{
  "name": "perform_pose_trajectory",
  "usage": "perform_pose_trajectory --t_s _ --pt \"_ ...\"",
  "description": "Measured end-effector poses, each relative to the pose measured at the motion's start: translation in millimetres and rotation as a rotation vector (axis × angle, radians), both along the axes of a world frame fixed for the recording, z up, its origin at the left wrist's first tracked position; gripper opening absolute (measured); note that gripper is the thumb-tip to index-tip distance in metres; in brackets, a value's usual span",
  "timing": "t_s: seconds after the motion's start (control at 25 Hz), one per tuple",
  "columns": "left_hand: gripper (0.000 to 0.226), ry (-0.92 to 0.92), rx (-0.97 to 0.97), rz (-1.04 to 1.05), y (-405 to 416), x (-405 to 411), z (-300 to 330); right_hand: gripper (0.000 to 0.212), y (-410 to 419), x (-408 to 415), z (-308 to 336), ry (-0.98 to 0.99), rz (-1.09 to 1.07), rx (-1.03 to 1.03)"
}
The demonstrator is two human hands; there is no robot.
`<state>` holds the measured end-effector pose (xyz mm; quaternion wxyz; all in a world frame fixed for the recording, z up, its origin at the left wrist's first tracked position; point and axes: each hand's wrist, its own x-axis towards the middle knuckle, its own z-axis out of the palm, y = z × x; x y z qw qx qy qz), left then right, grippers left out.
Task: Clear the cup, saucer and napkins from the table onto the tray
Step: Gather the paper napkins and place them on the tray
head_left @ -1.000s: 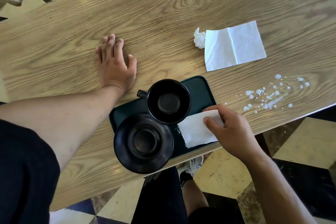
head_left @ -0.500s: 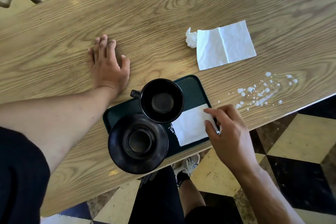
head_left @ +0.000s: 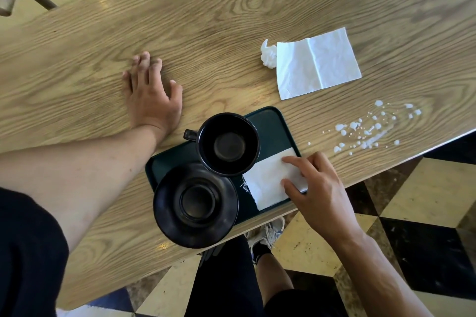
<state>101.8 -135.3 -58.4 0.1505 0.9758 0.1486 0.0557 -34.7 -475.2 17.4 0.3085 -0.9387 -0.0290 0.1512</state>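
Wood-grain table (head_left: 231,20), long and pale, running corner to corner across the view, checkered floor (head_left: 425,239) of black and cream tiles below its near edge. Dark green tray (head_left: 273,123) at that near edge, rounded corners, with faint white marking beside the saucer, too small and too covered to read. No other writing or brand visible anywhere.

Black saucer (head_left: 195,204) on the tray's near left end, overhanging the tray rim and partly the table edge, empty, round well in its middle. Black cup (head_left: 228,144) upright on the tray just beyond the saucer, its rim overlapping the saucer's far edge in the view, handle toward the left, empty inside.

Flat white napkin (head_left: 318,63) on the bare table beyond the tray, unfolded with 1 crease down its middle, well apart from the tray. Folded white napkin (head_left: 268,183) on the tray's right end, just beside the cup, its right edge reaching the tray rim. Crumpled napkin ball (head_left: 268,55) on the table, touching the left edge of the flat napkin. Spilled white droplets (head_left: 371,128) scattered on the table to the right of the tray, near the table edge.

Left hand (head_left: 152,96) palm down on the table left of the tray, fingers straight and together, holding nothing. Right hand (head_left: 316,188) at the tray's right end, index fingertip and thumb resting on the folded napkin, other fingers loosely bent over the tray rim; pressing rather than pinching, as far as visible.

Grey sneaker (head_left: 268,233) on the floor under the table edge.
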Motion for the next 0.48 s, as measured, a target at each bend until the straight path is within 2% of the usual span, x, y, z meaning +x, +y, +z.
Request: perform_pose_trajectory --t_s 0.08,0.24,0.4,0.48 --pt "0.059 -0.003 0.001 0.0 0.7 0.7 -0.4 0.036 0.1 1.3 -0.4 -0.025 -0.026 0.044" --pt "0.059 -0.007 0.0 0.002 0.6 0.1 -2.9 0.015 1.1 32.2 0.2 -0.139 -0.242 0.194" --pt "0.06 -0.004 0.013 0.001 1.3 -0.5 -3.7 0.013 -1.2 114.6 -10.2 -0.199 -0.449 0.144" --pt "0.06 -0.005 0.022 0.0 1.4 -0.4 -3.3 0.02 -4.0 155.0 -16.4 -0.192 -0.511 0.059"
